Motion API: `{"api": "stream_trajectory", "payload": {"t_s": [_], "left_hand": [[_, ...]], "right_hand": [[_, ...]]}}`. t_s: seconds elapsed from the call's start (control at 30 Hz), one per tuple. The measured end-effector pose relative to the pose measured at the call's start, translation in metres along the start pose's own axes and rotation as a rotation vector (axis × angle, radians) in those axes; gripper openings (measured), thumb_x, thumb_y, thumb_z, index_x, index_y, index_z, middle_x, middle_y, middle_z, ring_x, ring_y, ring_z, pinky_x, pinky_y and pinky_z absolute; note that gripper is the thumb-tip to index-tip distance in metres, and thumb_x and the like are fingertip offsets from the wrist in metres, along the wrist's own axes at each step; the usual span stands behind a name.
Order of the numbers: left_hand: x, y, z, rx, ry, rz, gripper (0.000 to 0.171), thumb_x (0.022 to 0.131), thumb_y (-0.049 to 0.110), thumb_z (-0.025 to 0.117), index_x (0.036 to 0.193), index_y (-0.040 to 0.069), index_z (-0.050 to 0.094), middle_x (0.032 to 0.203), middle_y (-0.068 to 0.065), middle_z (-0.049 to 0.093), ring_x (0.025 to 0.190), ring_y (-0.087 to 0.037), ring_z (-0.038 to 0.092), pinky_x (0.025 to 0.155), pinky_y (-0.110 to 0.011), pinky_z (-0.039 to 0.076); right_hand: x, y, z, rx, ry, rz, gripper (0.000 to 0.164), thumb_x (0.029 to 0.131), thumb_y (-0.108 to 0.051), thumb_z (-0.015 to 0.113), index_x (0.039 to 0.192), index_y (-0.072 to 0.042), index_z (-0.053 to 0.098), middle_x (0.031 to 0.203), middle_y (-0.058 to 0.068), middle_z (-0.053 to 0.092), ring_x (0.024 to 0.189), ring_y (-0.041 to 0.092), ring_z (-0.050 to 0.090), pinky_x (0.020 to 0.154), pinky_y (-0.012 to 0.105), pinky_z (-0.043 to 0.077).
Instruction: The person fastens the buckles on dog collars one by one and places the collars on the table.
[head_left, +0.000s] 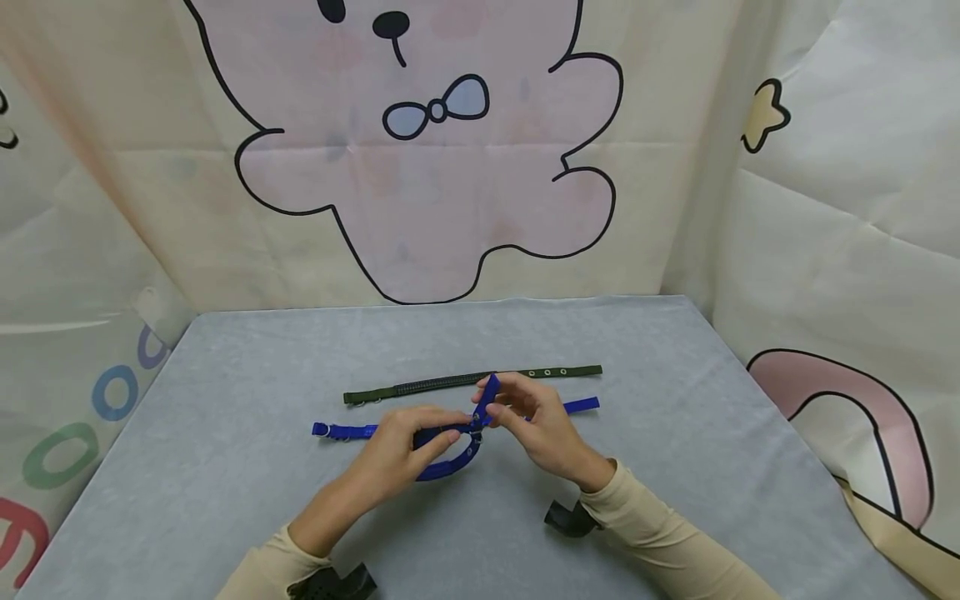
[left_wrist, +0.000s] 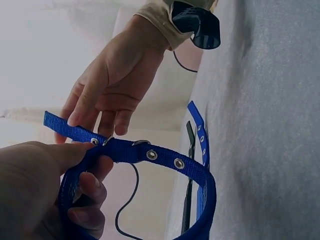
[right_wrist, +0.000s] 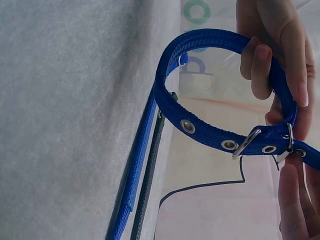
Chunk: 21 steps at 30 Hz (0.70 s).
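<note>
A blue webbing collar (head_left: pixel 450 468) is held up over the table, bent into a loop, with metal eyelets along its strap. My left hand (head_left: pixel 397 442) grips the loop beside the metal buckle (right_wrist: pixel 290 137), thumb on the band and fingers curled inside. The collar's tail (left_wrist: pixel 62 126) passes through the buckle and sticks out. My right hand (head_left: pixel 543 425) pinches this tail between thumb and fingers. A metal ring (right_wrist: pixel 247 144) sits on the strap near the buckle. Part of the loop is hidden behind my left fingers in the head view.
Behind my hands, a second blue collar (head_left: pixel 345 432) lies stretched across the grey-covered table (head_left: pixel 255 375). A dark green collar (head_left: pixel 442 383) with eyelets lies farther back. Printed cloth walls (head_left: pixel 675 167) border the table. Black wrist mounts (head_left: pixel 570 518) sit under both forearms.
</note>
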<state>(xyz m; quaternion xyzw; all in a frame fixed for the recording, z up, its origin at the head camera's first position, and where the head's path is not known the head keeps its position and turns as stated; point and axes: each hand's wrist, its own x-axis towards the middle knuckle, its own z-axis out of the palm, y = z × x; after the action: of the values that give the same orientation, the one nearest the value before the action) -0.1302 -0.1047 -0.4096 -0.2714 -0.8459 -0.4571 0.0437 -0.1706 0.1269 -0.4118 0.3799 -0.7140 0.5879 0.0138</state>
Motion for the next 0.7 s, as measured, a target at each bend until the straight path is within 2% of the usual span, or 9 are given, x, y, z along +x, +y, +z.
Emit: {"api": "stream_trajectory", "payload": {"t_s": [0.2, 0.37, 0.7], "left_hand": [[-0.0007, 0.0002, -0.0001, 0.018, -0.002, -0.027, 0.024, 0.101, 0.017, 0.063, 0.122, 0.014, 0.074, 0.12, 0.0, 0.075, 0.114, -0.017, 0.07, 0.096, -0.04, 0.056], [0.0004, 0.0006, 0.0003, 0.057, -0.009, -0.019, 0.025, 0.101, 0.017, 0.062, 0.123, 0.016, 0.074, 0.118, 0.001, 0.075, 0.112, -0.018, 0.07, 0.094, -0.04, 0.057], [-0.001, -0.0015, 0.0026, 0.096, -0.017, -0.009, 0.025, 0.101, 0.015, 0.062, 0.123, 0.016, 0.074, 0.116, 0.001, 0.074, 0.108, -0.017, 0.07, 0.09, -0.037, 0.057]], "right_hand": [[-0.0003, -0.0002, 0.0021, -0.029, 0.01, -0.003, 0.027, 0.1, 0.001, 0.059, 0.127, -0.002, 0.061, 0.115, 0.021, 0.069, 0.099, 0.009, 0.068, 0.073, 0.032, 0.061], [-0.0013, -0.0005, 0.0026, -0.071, 0.004, -0.013, 0.028, 0.099, 0.001, 0.06, 0.127, -0.002, 0.062, 0.115, 0.019, 0.069, 0.099, 0.01, 0.068, 0.072, 0.033, 0.061], [-0.0027, -0.0025, 0.005, -0.211, -0.027, 0.022, 0.03, 0.097, -0.005, 0.066, 0.127, -0.006, 0.069, 0.117, 0.012, 0.075, 0.103, 0.016, 0.072, 0.077, 0.03, 0.059]]}}
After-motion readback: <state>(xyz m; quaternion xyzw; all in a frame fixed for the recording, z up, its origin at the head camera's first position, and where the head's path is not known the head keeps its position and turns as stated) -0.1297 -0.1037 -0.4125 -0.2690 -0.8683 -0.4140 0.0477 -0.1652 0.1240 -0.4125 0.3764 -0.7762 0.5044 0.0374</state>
